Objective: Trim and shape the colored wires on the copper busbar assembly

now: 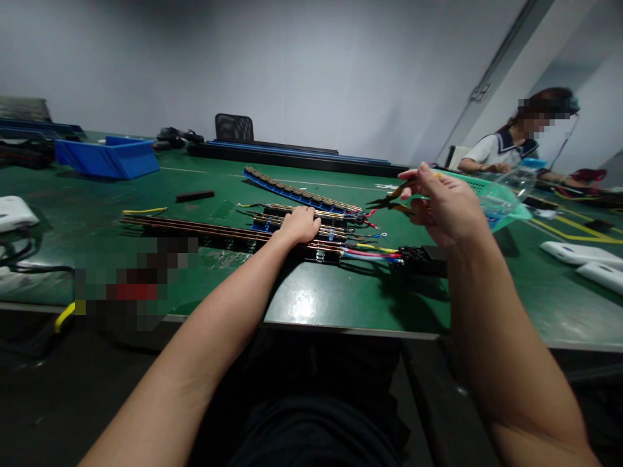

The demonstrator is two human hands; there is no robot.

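My left hand [300,226] lies over a short black strip with copper bars [335,231], its fingers curled down around it; the fingertips are partly hidden. Raised to the right, my right hand [445,201] is closed on a pair of pliers [388,200], whose dark jaws point left near some red wire ends [370,213]. Closer to me runs a long black rail with copper bars [204,228]. Coloured wires [372,253] join its right end to a black block [423,259]. Behind my left hand lies a slightly curved blue strip with copper-coloured segments [302,190].
A blue bin [111,159] stands at the back left, near a short dark bar [195,196]. Long dark rails [302,154] line the far edge. A green basket [506,206] is behind my right hand. White devices [579,253] lie at right; another person [506,146] sits beyond.
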